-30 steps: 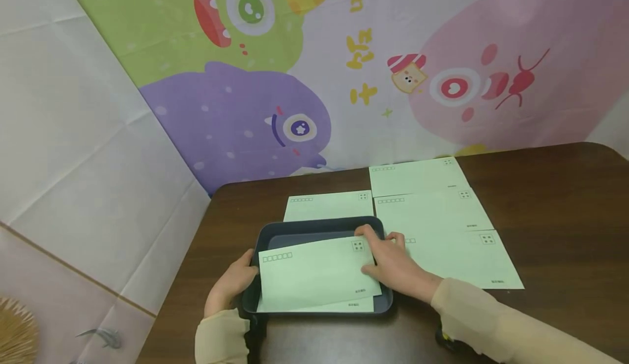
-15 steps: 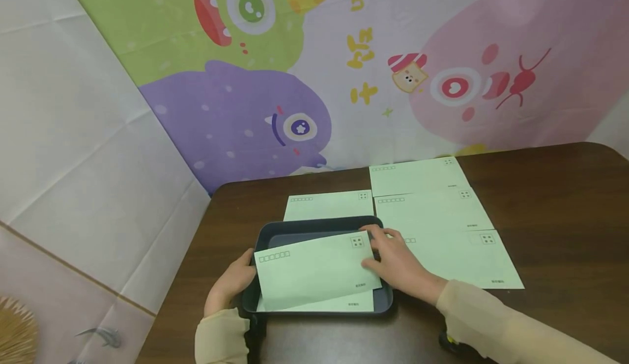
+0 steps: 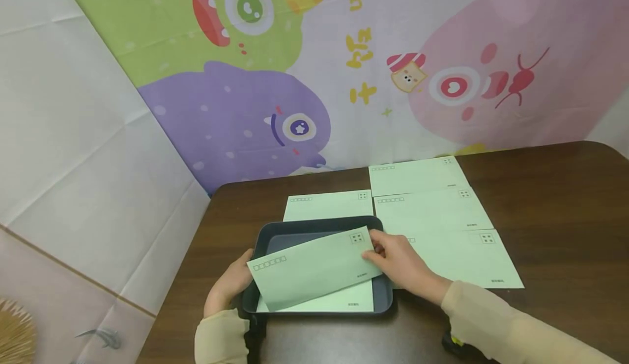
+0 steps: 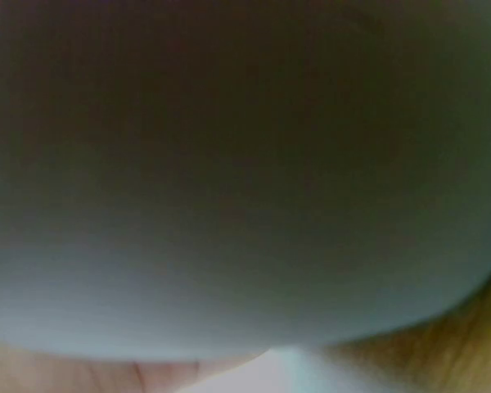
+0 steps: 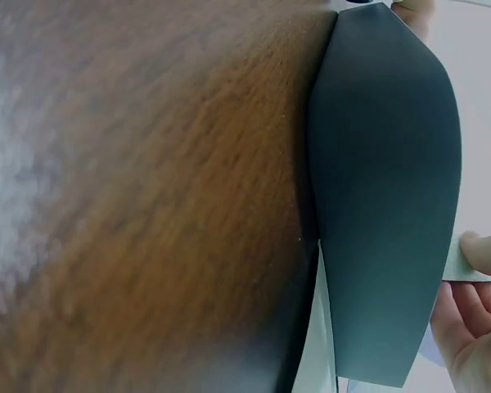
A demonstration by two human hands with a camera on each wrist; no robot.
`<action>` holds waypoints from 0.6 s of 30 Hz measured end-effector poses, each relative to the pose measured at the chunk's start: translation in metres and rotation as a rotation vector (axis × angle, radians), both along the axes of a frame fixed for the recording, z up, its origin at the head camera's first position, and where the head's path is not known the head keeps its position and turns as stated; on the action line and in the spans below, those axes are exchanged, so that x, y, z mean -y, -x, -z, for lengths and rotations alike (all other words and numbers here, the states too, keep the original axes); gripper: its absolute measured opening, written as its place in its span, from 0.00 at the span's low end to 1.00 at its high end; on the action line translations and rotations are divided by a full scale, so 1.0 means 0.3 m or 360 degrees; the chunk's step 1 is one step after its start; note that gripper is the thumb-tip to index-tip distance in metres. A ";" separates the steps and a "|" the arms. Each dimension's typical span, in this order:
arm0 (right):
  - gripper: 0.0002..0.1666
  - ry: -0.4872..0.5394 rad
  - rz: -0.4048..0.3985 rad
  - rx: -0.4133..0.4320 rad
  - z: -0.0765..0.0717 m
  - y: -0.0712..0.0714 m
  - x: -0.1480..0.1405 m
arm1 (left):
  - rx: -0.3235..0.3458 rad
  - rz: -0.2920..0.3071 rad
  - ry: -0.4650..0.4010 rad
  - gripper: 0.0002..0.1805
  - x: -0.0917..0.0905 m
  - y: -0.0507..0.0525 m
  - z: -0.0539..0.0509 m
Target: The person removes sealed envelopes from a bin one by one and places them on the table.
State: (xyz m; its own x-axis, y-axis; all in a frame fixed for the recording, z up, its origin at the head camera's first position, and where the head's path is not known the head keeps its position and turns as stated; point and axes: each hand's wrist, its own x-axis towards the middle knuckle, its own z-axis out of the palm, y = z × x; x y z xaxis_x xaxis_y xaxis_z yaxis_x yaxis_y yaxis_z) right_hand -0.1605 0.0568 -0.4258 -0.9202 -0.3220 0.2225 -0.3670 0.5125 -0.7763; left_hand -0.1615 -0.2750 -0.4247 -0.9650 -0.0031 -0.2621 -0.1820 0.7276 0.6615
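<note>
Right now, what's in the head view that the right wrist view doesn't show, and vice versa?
Only head: the tray's floor, another envelope lying in the tray, both cream sleeves and a small grey figure at lower left.

Only right wrist: the broad outer face of a tray wall, close up.

Both: the right hand pinching the held envelope, the table, the tray, and the left hand, apparently just a fingertip in the wrist view.

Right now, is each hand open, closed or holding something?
Left hand: at the left edge of the tray; partly hidden, so open or closed cannot be told.
Right hand: closed, holding an envelope at one end.
</note>
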 end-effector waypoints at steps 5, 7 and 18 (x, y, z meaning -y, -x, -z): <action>0.06 0.0077 -0.0001 0.0046 -0.006 -0.003 -0.008 | 0.0017 -0.0007 0.0031 0.26 -0.003 0.003 -0.001; 0.06 0.0121 -0.0025 0.0052 -0.010 -0.005 -0.012 | 0.0039 -0.0002 0.0047 0.28 -0.004 0.004 -0.004; 0.10 0.0215 0.0046 0.0103 -0.027 -0.001 -0.037 | 0.0113 -0.0042 0.0066 0.24 -0.006 0.008 -0.005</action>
